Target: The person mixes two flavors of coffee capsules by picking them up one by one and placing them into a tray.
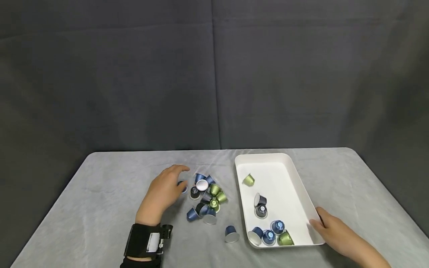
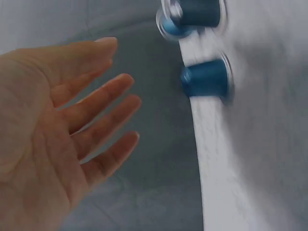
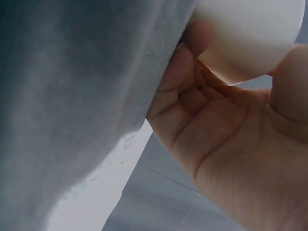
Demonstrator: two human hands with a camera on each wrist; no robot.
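My left hand [image 1: 165,190] reaches over the cloth at the left side of a loose pile of coffee capsules [image 1: 202,185] in blue, green, black and grey. Nothing is in its palm, and its fingers are extended and slightly apart in the left wrist view. One dark capsule [image 1: 183,187] shows partly behind the fingers; a blue capsule [image 2: 207,78] stands apart from the fingertips. My right hand [image 1: 336,232] grips a white tray [image 1: 285,178] at its near right corner, the thumb over the rim and the fingers curled beneath.
Inside the tray lie several capsules: a green one [image 1: 248,180] towards the back, two dark ones [image 1: 261,211] midway, and blue and green ones at the near end. A single blue capsule [image 1: 231,234] sits between pile and tray. Grey cloth [image 1: 110,193] covers the table.
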